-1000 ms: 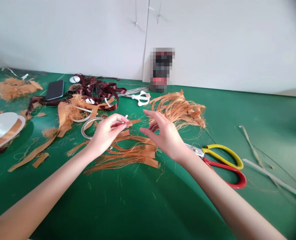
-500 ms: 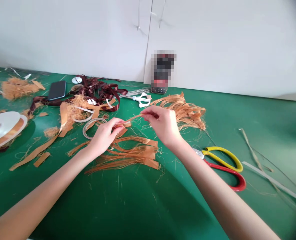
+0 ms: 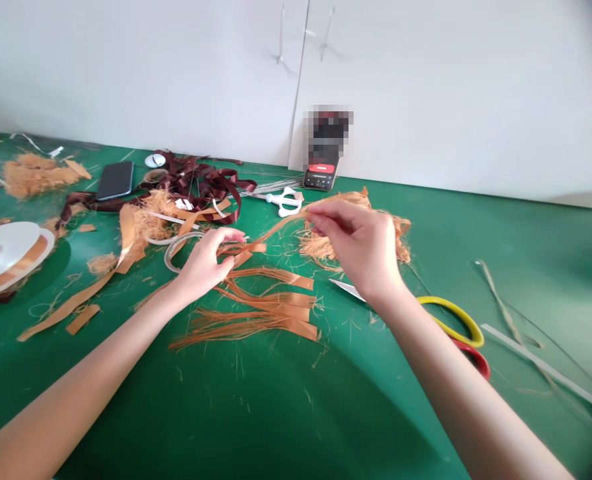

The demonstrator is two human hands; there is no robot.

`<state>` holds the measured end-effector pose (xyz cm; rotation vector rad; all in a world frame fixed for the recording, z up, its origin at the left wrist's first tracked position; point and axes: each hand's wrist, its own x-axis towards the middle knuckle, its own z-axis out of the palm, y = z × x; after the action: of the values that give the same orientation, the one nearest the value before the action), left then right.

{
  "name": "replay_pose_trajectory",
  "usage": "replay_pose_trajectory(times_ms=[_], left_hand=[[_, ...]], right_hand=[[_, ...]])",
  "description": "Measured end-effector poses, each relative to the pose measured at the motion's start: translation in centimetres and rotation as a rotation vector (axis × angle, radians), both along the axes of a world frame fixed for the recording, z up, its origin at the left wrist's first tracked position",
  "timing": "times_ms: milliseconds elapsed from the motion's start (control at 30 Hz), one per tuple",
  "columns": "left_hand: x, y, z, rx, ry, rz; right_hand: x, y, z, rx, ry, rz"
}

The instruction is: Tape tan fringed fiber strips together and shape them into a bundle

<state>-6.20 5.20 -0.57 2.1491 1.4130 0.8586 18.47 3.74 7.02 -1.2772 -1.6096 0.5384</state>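
Right hand [image 3: 359, 247] pinches a limp, light orange fibre strip [image 3: 276, 227], best gripped at its ends; left hand [image 3: 203, 263] seemingly curls around the other end.

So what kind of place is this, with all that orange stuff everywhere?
It looks like a craft room or small workshop. The left hand and right hand hold a frayed orange strip. More frayed strips lie on the green table, near big scissors and a ribbon roll.
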Motion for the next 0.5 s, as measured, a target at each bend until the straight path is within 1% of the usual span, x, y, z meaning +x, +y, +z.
replay_pose_trajectory(times_ms=[133,167,233,300,400,467,500], left_hand=[[1.0,-1.4,1.7,0.111,-0.013,-0.007],[1.4,-1.7,2.1,0.117,-0.025,-0.016],[2.3,-2.1,2.7,0.078,-0.042,-0.051],[3.0,-2.2,2.8,0.026,0.002,-0.102],[3.3,-1.5,2.3,0.060,0.135,-0.174],[3.0,-0.8,1.9,0.102,0.191,-0.176],[2.8,-0.4,1.7,0.123,0.202,-0.157]], right_hand=[[0.1,-0.4,-0.8,-0.108,-0.025,0.119],[0.1,-0.5,-1.0,-0.125,-0.023,0.139],[0.0,-0.7,-1.3,-0.153,-0.021,0.165],[-0.2,-0.8,-1.5,-0.181,-0.020,0.176],[-0.3,-0.9,-1.6,-0.195,-0.010,0.174],[-0.2,-0.9,-1.7,-0.158,-0.028,0.130],[-0.1,-0.9,-1.8,-0.124,-0.045,0.108]])
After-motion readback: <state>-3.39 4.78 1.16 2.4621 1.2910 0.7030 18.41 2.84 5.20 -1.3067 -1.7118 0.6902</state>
